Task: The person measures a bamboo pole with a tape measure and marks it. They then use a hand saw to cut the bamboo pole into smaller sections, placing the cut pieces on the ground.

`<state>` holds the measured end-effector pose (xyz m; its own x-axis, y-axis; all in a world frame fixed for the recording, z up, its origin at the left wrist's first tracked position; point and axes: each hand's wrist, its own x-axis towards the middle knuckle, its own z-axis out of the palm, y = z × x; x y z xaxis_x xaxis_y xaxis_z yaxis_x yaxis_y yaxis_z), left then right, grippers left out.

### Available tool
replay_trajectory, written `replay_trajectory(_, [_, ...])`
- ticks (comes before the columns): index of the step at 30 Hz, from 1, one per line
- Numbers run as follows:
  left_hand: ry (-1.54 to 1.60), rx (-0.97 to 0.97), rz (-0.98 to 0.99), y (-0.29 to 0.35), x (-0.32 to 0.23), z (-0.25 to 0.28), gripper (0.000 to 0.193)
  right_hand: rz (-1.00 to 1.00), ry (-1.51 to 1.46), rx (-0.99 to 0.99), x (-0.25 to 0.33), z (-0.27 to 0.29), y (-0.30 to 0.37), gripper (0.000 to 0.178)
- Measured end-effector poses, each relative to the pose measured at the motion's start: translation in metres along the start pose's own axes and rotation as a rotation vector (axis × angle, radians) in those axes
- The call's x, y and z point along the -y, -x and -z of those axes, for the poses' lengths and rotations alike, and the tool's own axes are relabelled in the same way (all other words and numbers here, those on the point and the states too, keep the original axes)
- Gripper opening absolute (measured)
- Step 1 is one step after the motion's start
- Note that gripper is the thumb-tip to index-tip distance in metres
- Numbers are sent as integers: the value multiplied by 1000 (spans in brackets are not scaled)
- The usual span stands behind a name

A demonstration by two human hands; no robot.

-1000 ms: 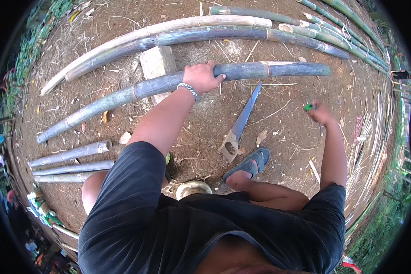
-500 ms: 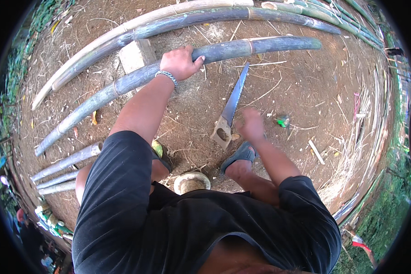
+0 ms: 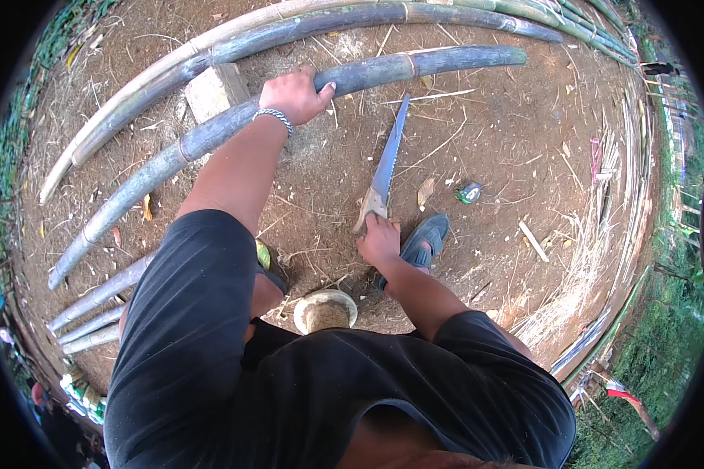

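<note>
A long dark bamboo pole (image 3: 368, 75) lies across the ground in front of me, its middle part over a pale block (image 3: 211, 95). My left hand (image 3: 296, 95), with a chain bracelet at the wrist, is closed over the top of this pole. Closer to my body, my right hand (image 3: 380, 241) grips the wooden handle of a handsaw (image 3: 389, 156). The toothed blade points away from me, its tip short of the pole. Some of the right fingers are hidden behind the back of the hand.
More bamboo poles (image 3: 305, 28) lie farther off, with green bamboo (image 3: 587, 31) at the far right. A tape measure (image 3: 468, 192) rests right of the saw. Short bamboo lengths (image 3: 102, 295) are at left, thin strips (image 3: 607, 211) at right. My sandalled foot (image 3: 426, 241) stands beside the saw handle.
My right hand has moved left from beside the saw and taken hold of its handle; the saw has turned slightly. My left hand stays on the bamboo pole. The view has shifted a little.
</note>
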<state>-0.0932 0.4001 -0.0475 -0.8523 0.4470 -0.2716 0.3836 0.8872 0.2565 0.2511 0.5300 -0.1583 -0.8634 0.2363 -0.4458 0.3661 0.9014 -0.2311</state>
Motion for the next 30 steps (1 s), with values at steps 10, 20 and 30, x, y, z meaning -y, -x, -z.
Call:
replay_trajectory(10, [125, 28, -25, 4, 6, 12, 60, -345, -1034, -346, -40, 143, 105, 26])
replay_trajectory(20, [139, 11, -33, 1, 13, 8, 62, 30, -944, -589, 6, 159, 83, 18])
replay_trajectory(30, [90, 16, -52, -11, 16, 8, 63, 83, -849, -559, 53, 130, -38, 21])
